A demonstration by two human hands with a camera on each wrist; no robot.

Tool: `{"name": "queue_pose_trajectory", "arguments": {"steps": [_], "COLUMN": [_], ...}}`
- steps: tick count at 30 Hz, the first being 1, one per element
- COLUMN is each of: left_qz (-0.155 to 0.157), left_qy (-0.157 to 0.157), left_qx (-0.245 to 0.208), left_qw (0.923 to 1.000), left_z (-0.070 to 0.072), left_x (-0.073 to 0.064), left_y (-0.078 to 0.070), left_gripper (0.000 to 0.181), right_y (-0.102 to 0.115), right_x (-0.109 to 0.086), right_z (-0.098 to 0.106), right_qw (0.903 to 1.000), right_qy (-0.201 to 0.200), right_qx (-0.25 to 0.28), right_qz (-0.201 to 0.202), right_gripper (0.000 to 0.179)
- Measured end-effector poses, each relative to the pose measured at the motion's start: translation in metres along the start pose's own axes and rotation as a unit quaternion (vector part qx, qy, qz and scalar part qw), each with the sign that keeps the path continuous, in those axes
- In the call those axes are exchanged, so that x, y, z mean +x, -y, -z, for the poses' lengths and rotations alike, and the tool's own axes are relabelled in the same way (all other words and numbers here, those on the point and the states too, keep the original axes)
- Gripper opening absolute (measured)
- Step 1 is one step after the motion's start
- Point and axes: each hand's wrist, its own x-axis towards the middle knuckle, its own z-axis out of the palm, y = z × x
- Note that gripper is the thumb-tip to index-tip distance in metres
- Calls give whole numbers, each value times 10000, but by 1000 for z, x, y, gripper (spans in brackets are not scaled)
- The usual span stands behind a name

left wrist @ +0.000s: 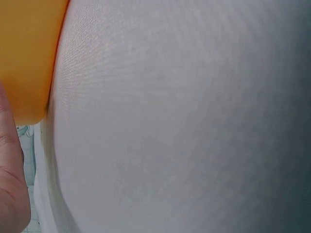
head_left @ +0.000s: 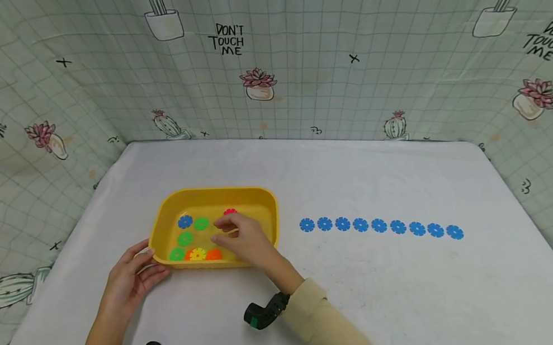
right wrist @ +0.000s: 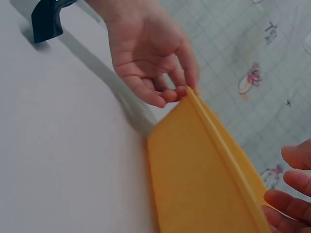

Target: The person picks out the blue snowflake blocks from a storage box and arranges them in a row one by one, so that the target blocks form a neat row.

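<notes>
A shallow yellow tray [head_left: 207, 191] holds notched plastic discs, among them a blue disc [head_left: 185, 221], several green discs [head_left: 184, 239], a yellow disc [head_left: 197, 254], an orange disc [head_left: 213, 254] and a pinkish-red disc [head_left: 230, 211]. My left hand [head_left: 130, 279] grips the tray's near left corner; the right wrist view shows its thumb and fingers at the rim. Over the tray's right half, my right hand [head_left: 247, 242] reaches in with bent fingers and thumb apart, and no disc shows between them. In the left wrist view, only the tray's outer wall [left wrist: 29, 53] and part of the left hand appear.
To the right of the tray, several blue discs [head_left: 360, 225] lie in a slightly slanting row on the white tablecloth [head_left: 395, 295]. A patterned curtain [head_left: 304, 51] hangs behind the table and along its sides. Each wrist wears a black strap device [head_left: 266, 312].
</notes>
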Motion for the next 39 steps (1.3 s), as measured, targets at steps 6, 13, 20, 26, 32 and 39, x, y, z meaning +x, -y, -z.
{"name": "queue_pose_trajectory", "arguments": {"steps": [6,13,20,26,32,39], "left_qz": [21,9,-68,-155,-167,-120], "left_qy": [-1,63,196,288,297,222], "left_qx": [2,-99,-128,-164,-245,-142], "left_qw": [10000,9999,9997,9993,9991,9996], "left_z": [-1,0,2,3,3,2], "left_x": [1,2,2,2,2,1], "left_y": [0,0,1,3,3,2], "left_gripper": [17,15,15,16,16,16], "right_y": [2,8,7,4,2,-1], "right_x": [17,39,55,64,75,81], "right_z": [-22,-43,-56,-63,-64,-66], "right_qw": [9985,9949,9905,9885,9858,9830], "right_qy": [134,252,328,246,113,29], "right_qx": [-27,-215,-287,-268,-281,-594], "right_qz": [-526,-955,-1304,-1468,-1651,-1738], "right_gripper": [35,37,41,40,32,36]}}
